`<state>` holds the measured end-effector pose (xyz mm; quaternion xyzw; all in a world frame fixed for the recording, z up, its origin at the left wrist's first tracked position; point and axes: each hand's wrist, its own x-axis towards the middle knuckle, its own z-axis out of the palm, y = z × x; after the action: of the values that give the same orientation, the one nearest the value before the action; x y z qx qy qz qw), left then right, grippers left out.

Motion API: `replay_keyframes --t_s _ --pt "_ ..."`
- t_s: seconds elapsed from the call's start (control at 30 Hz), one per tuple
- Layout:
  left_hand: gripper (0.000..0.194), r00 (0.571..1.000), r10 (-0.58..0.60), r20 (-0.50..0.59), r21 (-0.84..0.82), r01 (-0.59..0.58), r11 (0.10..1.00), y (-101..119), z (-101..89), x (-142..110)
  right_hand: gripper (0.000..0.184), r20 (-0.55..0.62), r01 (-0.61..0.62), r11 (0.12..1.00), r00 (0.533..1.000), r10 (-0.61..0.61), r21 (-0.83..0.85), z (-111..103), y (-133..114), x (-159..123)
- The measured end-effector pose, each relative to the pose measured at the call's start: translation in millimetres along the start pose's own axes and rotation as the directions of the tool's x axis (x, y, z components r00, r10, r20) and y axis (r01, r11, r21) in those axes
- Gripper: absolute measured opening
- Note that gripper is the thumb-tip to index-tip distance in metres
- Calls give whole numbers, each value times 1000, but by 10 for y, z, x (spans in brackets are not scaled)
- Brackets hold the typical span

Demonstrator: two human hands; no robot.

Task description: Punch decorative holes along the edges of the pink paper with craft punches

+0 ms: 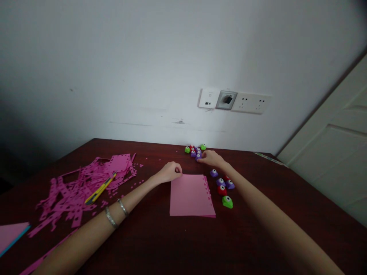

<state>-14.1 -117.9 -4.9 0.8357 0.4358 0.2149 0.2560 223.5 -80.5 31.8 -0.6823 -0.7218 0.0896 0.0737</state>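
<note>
Touching a purple piece [198, 157] at the far side, one hand; bending to pink sheets [189, 198], the other.
From where I stand, the right hand [212, 158] has its fingers narrowed at that piece, beside the far cluster [192, 150]; I cannot tell whether they grip it. The left hand [169, 172] curls narrow at the sheets' far-left corner, its hold unclear too. Right of the sheets sit more eyed pieces [220, 182], a green piece [227, 202] nearest. Left, a yellow cutter [100, 189] lies on pink scraps [119, 163].
</note>
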Motion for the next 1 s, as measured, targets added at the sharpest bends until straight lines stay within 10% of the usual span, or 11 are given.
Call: replay_keyframes --t_s 0.57,0.7,0.87,1.0 --pt "16 999 -38 -30 -91 35 995 71 -238 -16 24 -102 -17 987 994 33 157 -3 -163 -76" --pt "15 1000 15 11 -24 -15 1000 91 -282 -44 28 -88 60 928 996 -29 367 -114 -247 -477" --pt "14 995 36 97 142 -50 989 87 -350 -97 25 -27 105 541 988 -149 835 -46 -345 -1235" --pt "14 989 -16 148 194 -14 981 62 -387 -121 20 5 67 561 992 -125 825 104 -306 -1700"
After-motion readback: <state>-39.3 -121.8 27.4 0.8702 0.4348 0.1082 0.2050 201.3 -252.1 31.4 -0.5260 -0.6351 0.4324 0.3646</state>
